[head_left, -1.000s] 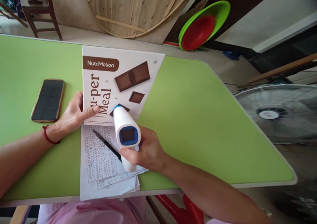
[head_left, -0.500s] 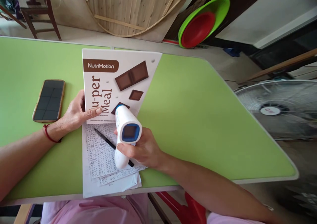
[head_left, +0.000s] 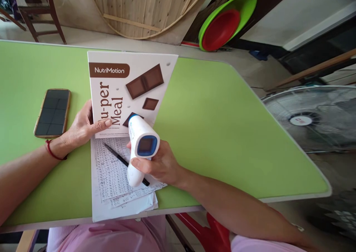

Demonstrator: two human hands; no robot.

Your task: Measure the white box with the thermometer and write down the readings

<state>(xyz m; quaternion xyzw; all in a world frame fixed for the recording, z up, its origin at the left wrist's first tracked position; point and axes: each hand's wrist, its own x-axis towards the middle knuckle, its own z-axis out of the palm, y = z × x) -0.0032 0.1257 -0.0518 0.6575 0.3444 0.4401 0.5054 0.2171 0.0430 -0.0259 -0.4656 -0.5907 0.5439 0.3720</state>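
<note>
My left hand [head_left: 86, 127] grips the lower left edge of a white box [head_left: 139, 68], its thumb across the front. The box is tilted up and shows a "NutriMotion" label and pictures of chocolate pieces. In my right hand [head_left: 164, 164] is a white infrared thermometer [head_left: 137, 137] with a blue-framed screen, its front end close to the box's lower part. The screen looks dark. Beneath the thermometer lie handwritten sheets of paper [head_left: 111, 174] with a black pen [head_left: 116, 154] across them, partly covered by the thermometer's handle.
A smartphone [head_left: 52, 113] in a worn case lies left of my left hand on the green table [head_left: 222, 133]. Past the table's right edge stands a fan [head_left: 300, 120]. Green and red basins [head_left: 222, 29] lean at the back, near a round wooden board [head_left: 150, 7].
The box and both hands appear slightly further left and up, as the whole view has shifted a little. My grip on the box and the thermometer is the same.
</note>
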